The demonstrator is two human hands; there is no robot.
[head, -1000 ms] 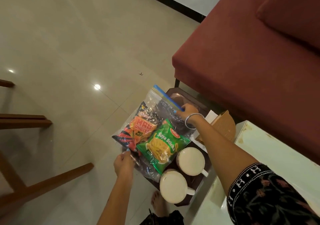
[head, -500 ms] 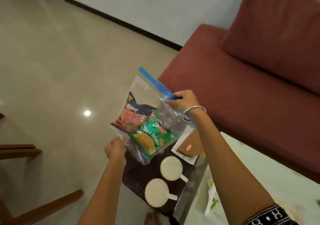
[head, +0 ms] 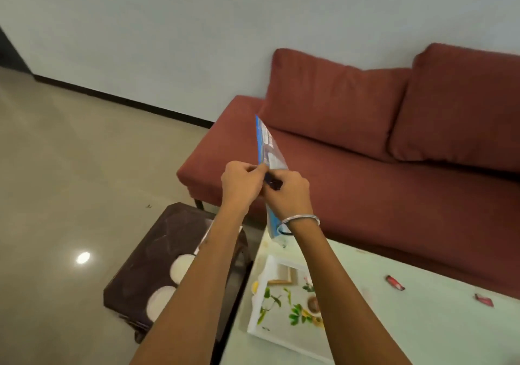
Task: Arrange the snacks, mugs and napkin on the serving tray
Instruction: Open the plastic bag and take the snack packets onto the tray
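A clear zip bag (head: pixel 270 150) with a blue seal strip is held up edge-on in front of me, so the snack packets inside are hidden. My left hand (head: pixel 242 184) and my right hand (head: pixel 289 193) both pinch the bag's top edge, fingers touching. Below, two white mugs (head: pixel 180 269) (head: pixel 159 305) stand on a dark stool (head: pixel 157 241), partly behind my left forearm. A white serving tray (head: pixel 281 305) with a leaf and flower print lies on the pale table (head: pixel 408 322) under my right arm.
A red sofa (head: pixel 365 167) with two back cushions stands behind the table and stool. Two small red wrappers (head: pixel 395 283) (head: pixel 484 300) lie on the table at the right. Beige tiled floor (head: pixel 70 181) stretches to the left.
The bag rose from above the stool to chest height and turned edge-on. My left hand moved from its bottom corner to the top seal beside my right hand. The view tilted upward.
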